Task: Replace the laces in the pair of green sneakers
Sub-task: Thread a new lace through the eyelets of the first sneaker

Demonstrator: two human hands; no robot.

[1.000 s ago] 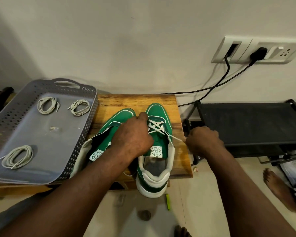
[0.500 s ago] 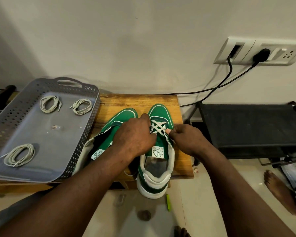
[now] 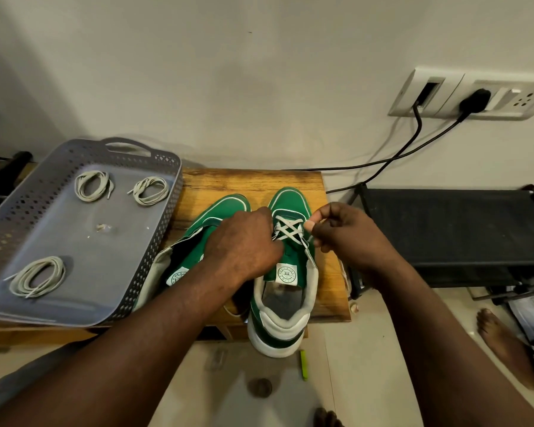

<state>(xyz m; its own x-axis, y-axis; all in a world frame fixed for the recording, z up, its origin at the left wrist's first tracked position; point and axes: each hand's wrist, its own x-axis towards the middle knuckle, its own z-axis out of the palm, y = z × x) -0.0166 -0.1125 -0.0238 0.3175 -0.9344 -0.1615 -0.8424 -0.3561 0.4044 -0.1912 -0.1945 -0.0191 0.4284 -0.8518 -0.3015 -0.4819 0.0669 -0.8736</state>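
Lace (image 3: pixel 285 231) pinched in the right hand (image 3: pixel 349 238), which has come back from its sideways pull to the sneaker (image 3: pixel 290 257) on the worktop (image 3: pixel 244 183). Left hand (image 3: pixel 244 245), just left of it, grips the sneaker. One crossing looks tightened; upper eyelets remain.

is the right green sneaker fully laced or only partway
Partway: the white lace crisscrosses only the toe-end eyelets of the right-hand green sneaker; the green tongue nearer its label shows no lace.
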